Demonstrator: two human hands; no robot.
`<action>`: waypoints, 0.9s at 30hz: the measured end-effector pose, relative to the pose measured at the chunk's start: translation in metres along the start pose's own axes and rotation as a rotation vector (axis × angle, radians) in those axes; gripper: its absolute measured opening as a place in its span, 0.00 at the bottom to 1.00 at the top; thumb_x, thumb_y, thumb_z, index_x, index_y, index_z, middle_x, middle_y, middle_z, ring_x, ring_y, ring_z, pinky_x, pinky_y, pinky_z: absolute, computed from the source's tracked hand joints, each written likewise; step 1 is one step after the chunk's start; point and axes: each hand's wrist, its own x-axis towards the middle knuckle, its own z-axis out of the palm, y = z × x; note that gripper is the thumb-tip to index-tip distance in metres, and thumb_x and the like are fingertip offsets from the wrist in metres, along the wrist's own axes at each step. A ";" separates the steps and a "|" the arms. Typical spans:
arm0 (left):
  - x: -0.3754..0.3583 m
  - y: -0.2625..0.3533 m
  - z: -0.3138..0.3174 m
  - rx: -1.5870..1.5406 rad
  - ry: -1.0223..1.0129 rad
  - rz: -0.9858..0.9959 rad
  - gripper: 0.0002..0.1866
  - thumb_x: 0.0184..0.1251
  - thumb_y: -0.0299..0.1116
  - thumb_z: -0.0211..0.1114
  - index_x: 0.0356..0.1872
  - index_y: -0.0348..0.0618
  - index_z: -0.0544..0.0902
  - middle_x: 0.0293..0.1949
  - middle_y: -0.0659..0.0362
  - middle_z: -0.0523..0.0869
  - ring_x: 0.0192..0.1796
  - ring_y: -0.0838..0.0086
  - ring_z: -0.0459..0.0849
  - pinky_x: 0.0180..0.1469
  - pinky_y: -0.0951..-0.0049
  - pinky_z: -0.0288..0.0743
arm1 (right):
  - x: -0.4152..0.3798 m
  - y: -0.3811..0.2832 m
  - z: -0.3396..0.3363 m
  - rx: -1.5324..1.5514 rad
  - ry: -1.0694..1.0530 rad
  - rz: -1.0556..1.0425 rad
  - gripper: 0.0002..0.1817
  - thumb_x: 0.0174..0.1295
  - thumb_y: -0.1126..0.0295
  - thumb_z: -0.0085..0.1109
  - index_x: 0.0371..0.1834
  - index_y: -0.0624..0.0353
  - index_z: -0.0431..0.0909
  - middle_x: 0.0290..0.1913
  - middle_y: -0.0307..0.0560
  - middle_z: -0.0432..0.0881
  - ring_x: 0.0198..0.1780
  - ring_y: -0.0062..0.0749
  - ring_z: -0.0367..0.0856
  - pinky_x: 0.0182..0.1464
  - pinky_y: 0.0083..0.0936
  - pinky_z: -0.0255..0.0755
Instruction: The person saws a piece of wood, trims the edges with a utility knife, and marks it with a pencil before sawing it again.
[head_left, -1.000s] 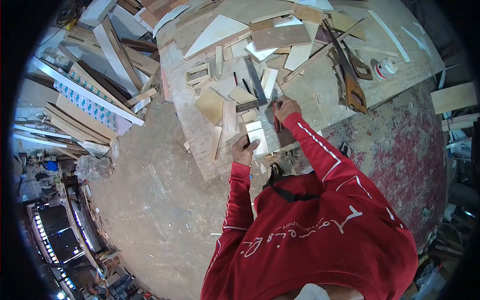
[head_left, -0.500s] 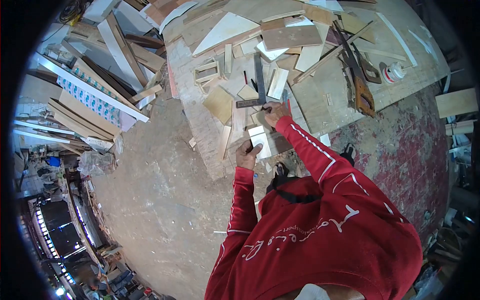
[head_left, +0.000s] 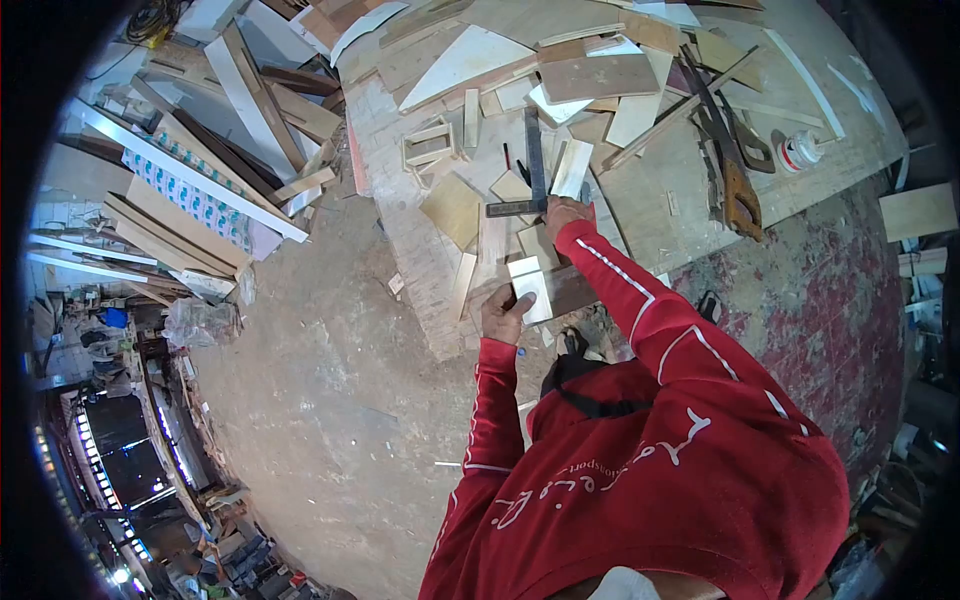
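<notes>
My left hand (head_left: 503, 315) grips a small pale wood block (head_left: 531, 287) at the front edge of the work table, its thumb on the block's face. Farther up, my right hand (head_left: 566, 213) is at the corner of a dark try square (head_left: 536, 165); its fingers are mostly hidden, so its hold is unclear. A pale wood strip (head_left: 572, 168) lies just beyond that hand. Left of the square are a square plywood piece (head_left: 452, 210) and a small open wooden frame (head_left: 430, 147).
A handsaw (head_left: 740, 200) and a white glue bottle (head_left: 799, 150) lie on the right of the table (head_left: 650, 230). Wood offcuts (head_left: 600, 77) are piled at the back. Long boards (head_left: 190, 165) stack at the left. Sandalled feet show below the table edge.
The whole view has shifted slightly. My right hand has turned, and its fingers are now less visible beside the try square. My left hand keeps hold of the block.
</notes>
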 end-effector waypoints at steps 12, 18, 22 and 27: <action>0.003 0.009 0.001 0.074 -0.001 -0.054 0.10 0.54 0.29 0.68 0.36 0.37 0.84 0.24 0.65 0.81 0.25 0.84 0.72 0.29 0.79 0.66 | -0.002 -0.006 -0.014 -0.053 -0.122 -0.046 0.11 0.47 0.66 0.57 0.34 0.56 0.80 0.37 0.53 0.85 0.44 0.45 0.83 0.46 0.38 0.76; 0.008 0.008 0.001 0.135 -0.001 -0.023 0.09 0.54 0.28 0.67 0.36 0.37 0.84 0.24 0.66 0.80 0.25 0.84 0.72 0.29 0.79 0.66 | 0.002 -0.014 -0.055 0.019 -0.063 0.035 0.15 0.54 0.60 0.54 0.36 0.59 0.81 0.38 0.56 0.84 0.44 0.49 0.83 0.48 0.40 0.76; 0.002 -0.001 0.004 0.117 0.004 0.009 0.09 0.55 0.31 0.67 0.35 0.36 0.83 0.24 0.65 0.80 0.25 0.84 0.72 0.29 0.81 0.66 | 0.054 -0.040 -0.057 0.034 0.065 -0.073 0.14 0.54 0.60 0.54 0.34 0.57 0.82 0.39 0.54 0.84 0.44 0.47 0.83 0.48 0.39 0.76; -0.007 0.019 0.007 0.054 0.028 0.009 0.14 0.58 0.35 0.69 0.38 0.35 0.82 0.25 0.64 0.81 0.27 0.84 0.74 0.29 0.81 0.68 | 0.094 -0.073 -0.056 -0.133 -0.184 -0.094 0.15 0.51 0.64 0.54 0.40 0.55 0.83 0.44 0.50 0.84 0.50 0.41 0.82 0.50 0.35 0.76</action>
